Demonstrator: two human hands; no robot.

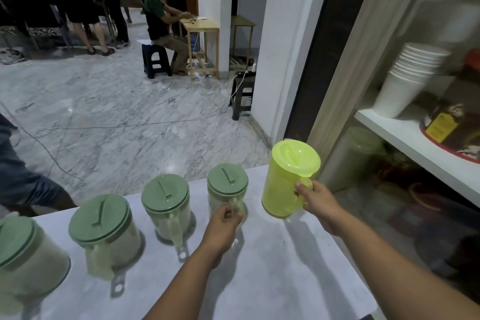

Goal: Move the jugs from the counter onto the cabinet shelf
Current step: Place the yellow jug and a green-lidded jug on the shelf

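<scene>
A bright yellow-green jug (283, 179) with a lid hangs just above the right end of the white counter (285, 267); my right hand (317, 200) grips its handle. Left of it stands a clear jug with a dull green lid (226, 189), and my left hand (223, 226) is closed around its handle. Three more green-lidded jugs stand in a row to the left: one (166, 205), another (104, 231), and the last (23, 257) cut off by the frame edge. The cabinet's white shelf (405, 143) is on the right.
On the shelf stand a stack of white cups (407, 80) and a round tin (452, 132). Another green-lidded jug (363, 148) shows dimly below the shelf. Beyond the counter lie a marble floor with cables, dark stools, a wooden table and several people.
</scene>
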